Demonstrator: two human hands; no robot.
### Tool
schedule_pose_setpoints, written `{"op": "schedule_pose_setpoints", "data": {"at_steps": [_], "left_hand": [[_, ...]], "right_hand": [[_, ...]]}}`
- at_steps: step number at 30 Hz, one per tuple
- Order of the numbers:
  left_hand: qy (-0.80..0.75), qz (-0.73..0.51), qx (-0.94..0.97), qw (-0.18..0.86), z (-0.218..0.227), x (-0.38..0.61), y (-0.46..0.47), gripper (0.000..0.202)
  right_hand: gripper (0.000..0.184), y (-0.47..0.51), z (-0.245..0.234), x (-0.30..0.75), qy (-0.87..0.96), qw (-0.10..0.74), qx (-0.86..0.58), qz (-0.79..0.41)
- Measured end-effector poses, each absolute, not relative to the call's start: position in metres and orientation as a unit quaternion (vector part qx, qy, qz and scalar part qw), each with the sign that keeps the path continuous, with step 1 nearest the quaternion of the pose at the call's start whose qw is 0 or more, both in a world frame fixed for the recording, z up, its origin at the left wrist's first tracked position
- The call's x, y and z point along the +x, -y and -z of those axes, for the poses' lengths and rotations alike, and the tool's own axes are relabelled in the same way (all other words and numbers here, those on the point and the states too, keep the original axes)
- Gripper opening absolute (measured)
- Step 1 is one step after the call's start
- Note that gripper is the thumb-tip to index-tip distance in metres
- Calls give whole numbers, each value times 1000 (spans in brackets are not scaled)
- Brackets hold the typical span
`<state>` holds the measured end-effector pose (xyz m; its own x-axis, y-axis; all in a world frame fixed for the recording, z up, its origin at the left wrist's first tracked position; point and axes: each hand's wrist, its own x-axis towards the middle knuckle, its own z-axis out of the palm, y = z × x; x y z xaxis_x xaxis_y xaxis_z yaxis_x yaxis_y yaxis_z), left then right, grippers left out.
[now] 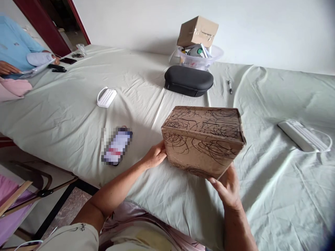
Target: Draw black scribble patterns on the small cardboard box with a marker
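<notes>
A brown cardboard box (202, 139) covered in black scribbles is held just above the pale cloth-covered table (78, 115), tilted toward me. My left hand (155, 156) grips its left lower corner, fingers pressed against the side. Under the near right bottom edge sits my right hand (227, 188), thumb on the front face and the other fingers hidden beneath the box.
A phone (117, 145) lies left of the box, a white pack (106, 97) farther back. A black case (188, 80), a pen (230, 86), and a clear tub (200, 57) bearing a small box (197, 31) stand at the back. Another white pack (303, 136) lies right. A person (15, 52) sits far left.
</notes>
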<state>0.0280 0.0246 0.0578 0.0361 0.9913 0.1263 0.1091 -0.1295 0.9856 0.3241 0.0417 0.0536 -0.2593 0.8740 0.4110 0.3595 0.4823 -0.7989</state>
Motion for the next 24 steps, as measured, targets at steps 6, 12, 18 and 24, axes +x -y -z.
{"op": "schedule_pose_setpoints", "data": {"at_steps": [6,12,18,24], "left_hand": [[-461,-528,519,489,-60,31,-22,55],[-396,-686,489,366,-65,12,-22,81],[-409,-609,616,287,-72,6,-17,100],[-454,-587,638,205,-76,0,-17,92]], "right_hand": [[72,-41,-72,336,742,517,-365,-222],[70,-38,-88,337,787,482,-347,-168],[73,-38,-88,337,799,472,-334,-168],[71,-38,-87,346,806,482,-305,-157]]}}
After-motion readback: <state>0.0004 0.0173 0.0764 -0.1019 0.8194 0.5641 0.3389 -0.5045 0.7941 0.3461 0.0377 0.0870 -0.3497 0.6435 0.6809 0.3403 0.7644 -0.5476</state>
